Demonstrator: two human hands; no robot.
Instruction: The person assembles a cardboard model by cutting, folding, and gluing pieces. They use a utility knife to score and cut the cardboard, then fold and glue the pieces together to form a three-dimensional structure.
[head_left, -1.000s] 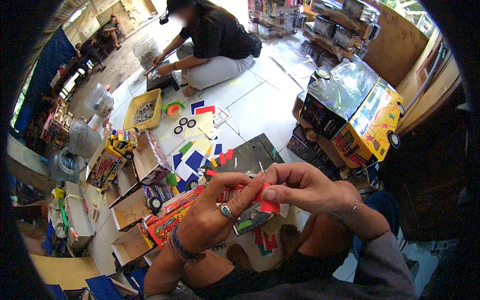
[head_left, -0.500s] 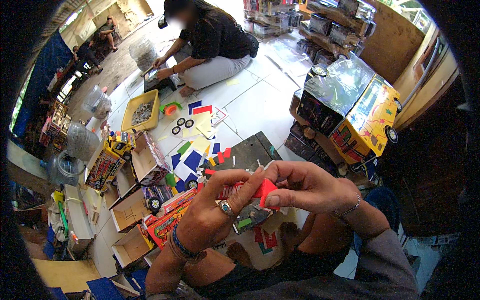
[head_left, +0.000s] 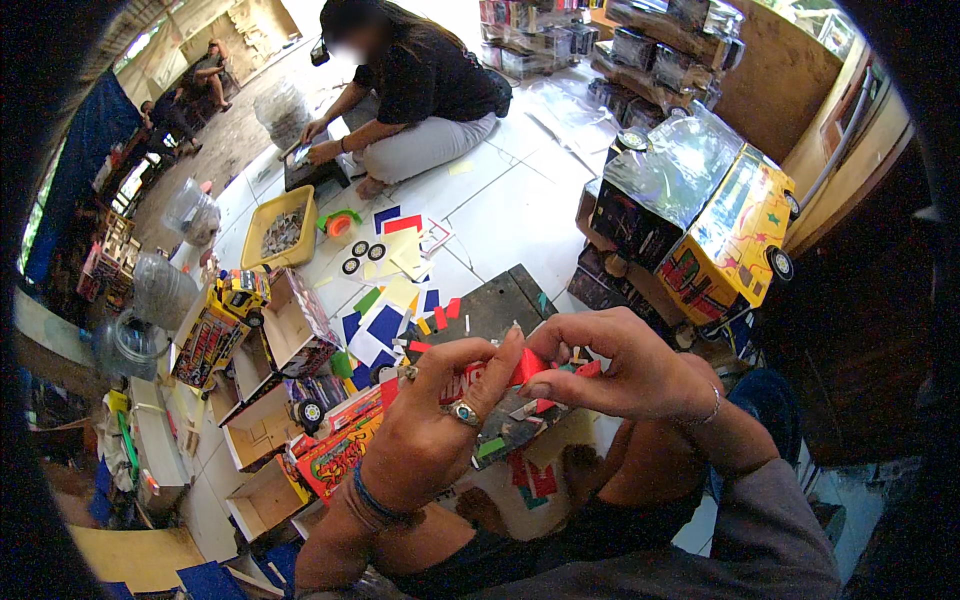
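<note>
My left hand (head_left: 425, 430), ringed and wrapped with bands at the wrist, pinches a small bright red piece (head_left: 527, 367) between thumb and forefinger. From the other side, the bent thumb and forefinger of my right hand (head_left: 635, 368) close around the same piece. Its far side is hidden by my fingers. Beneath the hands lies a dark, worn board (head_left: 490, 300) with coloured scraps on it, a green strip (head_left: 490, 447) among them. Partly behind my left wrist is a red and yellow printed toy truck body (head_left: 345, 445).
Coloured paper pieces (head_left: 385, 322) and black toy wheels (head_left: 363, 257) lie beyond the board. A yellow tub (head_left: 258, 247) holds grey scraps. Open wooden boxes (head_left: 262, 425) and a toy truck (head_left: 215, 325) stand left; a large yellow truck (head_left: 725, 245) stands right. A co-worker (head_left: 415, 90) sits opposite.
My right thumb and fingers have shifted slightly on the red piece, which now shows less of its end. The view has moved a little; the co-worker stays seated.
</note>
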